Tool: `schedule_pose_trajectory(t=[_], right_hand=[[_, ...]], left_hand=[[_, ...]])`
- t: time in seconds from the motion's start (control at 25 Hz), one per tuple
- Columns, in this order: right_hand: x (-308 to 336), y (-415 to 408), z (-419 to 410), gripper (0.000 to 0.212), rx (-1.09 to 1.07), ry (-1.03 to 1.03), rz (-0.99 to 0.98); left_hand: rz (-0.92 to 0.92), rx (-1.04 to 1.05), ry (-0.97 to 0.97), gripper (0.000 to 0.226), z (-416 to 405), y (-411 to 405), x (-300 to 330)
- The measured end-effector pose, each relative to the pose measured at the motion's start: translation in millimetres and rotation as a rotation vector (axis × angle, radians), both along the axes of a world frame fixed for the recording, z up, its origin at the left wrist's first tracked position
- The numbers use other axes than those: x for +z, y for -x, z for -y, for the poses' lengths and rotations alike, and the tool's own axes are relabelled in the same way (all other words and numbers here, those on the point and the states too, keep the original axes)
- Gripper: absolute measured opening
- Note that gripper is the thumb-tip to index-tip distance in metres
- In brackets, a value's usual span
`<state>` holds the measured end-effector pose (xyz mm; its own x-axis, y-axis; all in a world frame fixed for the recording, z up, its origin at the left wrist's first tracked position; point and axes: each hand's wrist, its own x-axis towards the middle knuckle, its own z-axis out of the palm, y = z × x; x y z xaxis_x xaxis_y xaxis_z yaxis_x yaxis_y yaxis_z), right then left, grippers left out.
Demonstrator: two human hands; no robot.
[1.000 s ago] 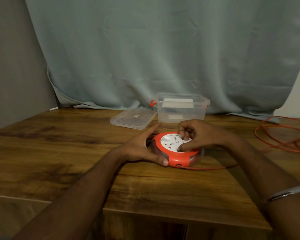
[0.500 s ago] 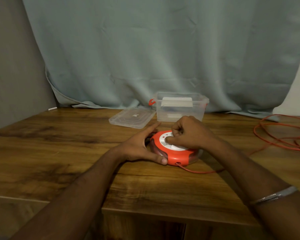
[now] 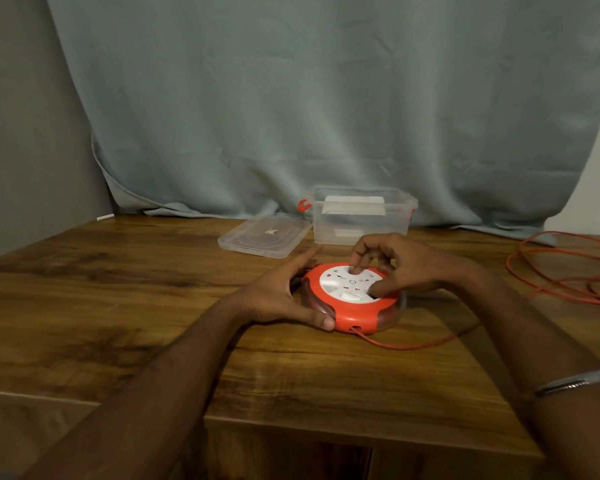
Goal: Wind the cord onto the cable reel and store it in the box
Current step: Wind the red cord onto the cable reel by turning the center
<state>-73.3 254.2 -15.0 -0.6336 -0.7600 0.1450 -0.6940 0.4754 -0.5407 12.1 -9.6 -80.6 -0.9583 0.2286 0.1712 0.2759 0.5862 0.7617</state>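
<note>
Reel (image 3: 352, 299) lies flat, socket face up, cord (image 3: 416, 344) trailing right.

The cable reel (image 3: 352, 299) lies on the tabletop (image 3: 118, 306), between the left hand (image 3: 278, 296) and the right hand (image 3: 402, 268). Behind it stands the box (image 3: 361, 216), with the lid (image 3: 264, 235) at its left. The cord (image 3: 561, 271) lies at the right.
</note>
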Motion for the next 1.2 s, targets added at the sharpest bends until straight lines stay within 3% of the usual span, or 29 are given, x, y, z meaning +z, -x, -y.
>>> schedule_pose_trajectory(t=[0.12,0.28,0.56,0.72,0.84,0.96,1.2], right_hand=[[0.4,-3.7,2.3,0.045,-0.032,0.003,-0.003],[-7.1,-6.6,10.9,0.028,-0.035,-0.041,-0.094],[-12.9,-15.8,24.8,0.058,-0.117,-0.091,-0.351],[-16.1,-14.9,30.7,0.061,-0.068,-0.043,-0.398],[-16.0,-13.5,30.6,0.049,-0.027,0.007,-0.366],[-8.0,-14.4,24.0,0.013,0.003,0.066,-0.261],[0.3,-0.8,1.0,0.04,0.014,-0.046,-0.04]], left_hand=[[0.011,-0.004,-0.004,0.138,-1.3,-1.5,1.5],[-0.006,0.0,0.002,0.137,-1.5,-1.9,2.9],[-0.016,-0.001,0.009,0.138,-0.7,-1.5,1.9],[-0.012,-0.016,-0.006,0.14,-1.2,-0.8,0.9],[-0.01,-0.021,-0.007,0.141,-0.7,0.6,-1.0],[-0.01,-0.016,-0.007,0.141,-0.6,0.5,-0.5],[0.003,-0.008,-0.005,0.139,-1.1,0.0,0.3]])
